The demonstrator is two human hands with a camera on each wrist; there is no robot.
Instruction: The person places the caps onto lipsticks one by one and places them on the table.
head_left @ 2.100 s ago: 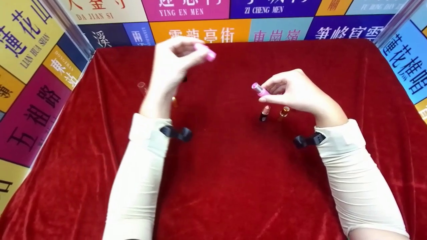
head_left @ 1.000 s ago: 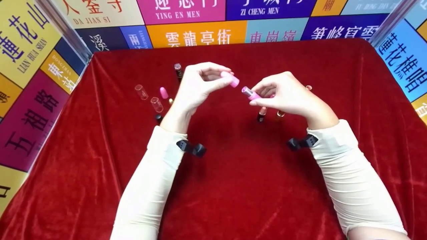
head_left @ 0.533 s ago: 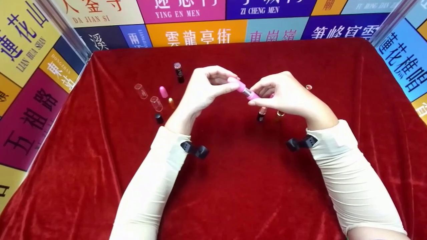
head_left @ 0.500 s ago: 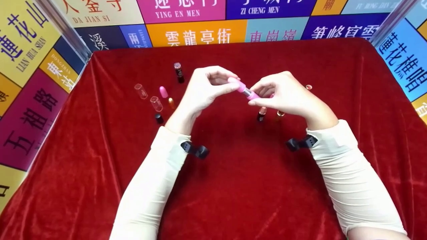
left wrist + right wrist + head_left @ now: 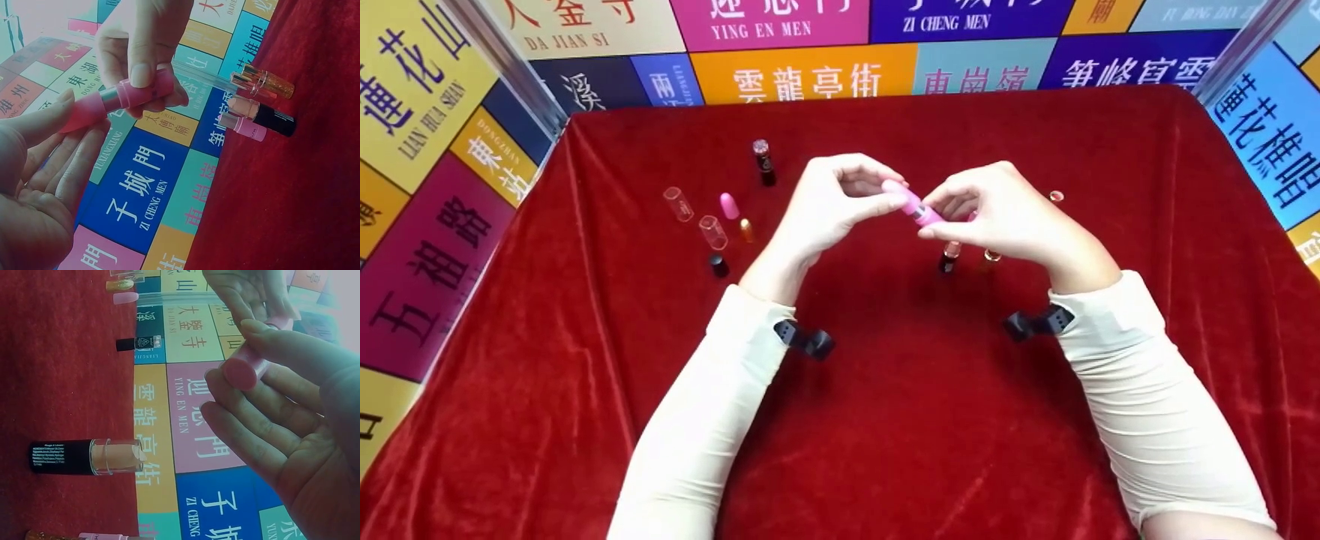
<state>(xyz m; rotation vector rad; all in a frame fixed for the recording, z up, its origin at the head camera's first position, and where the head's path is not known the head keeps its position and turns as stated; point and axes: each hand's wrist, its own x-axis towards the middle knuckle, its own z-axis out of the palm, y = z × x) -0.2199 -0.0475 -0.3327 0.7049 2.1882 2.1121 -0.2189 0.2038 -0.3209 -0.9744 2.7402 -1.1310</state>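
the left hand (image 5: 836, 196) pinched a pink cap (image 5: 897, 193) partly over the pink lipstick tube (image 5: 929, 217). the right hand (image 5: 1001, 206) gripped that tube. below it stood a black-cased lipstick (image 5: 949, 262).

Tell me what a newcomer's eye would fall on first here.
Most likely the pink tube held in the right hand and the pink cap pinched in the left hand, a silver band showing between tube and cap, above the red cloth. Next, probably, the bright lettered panels behind the cloth.
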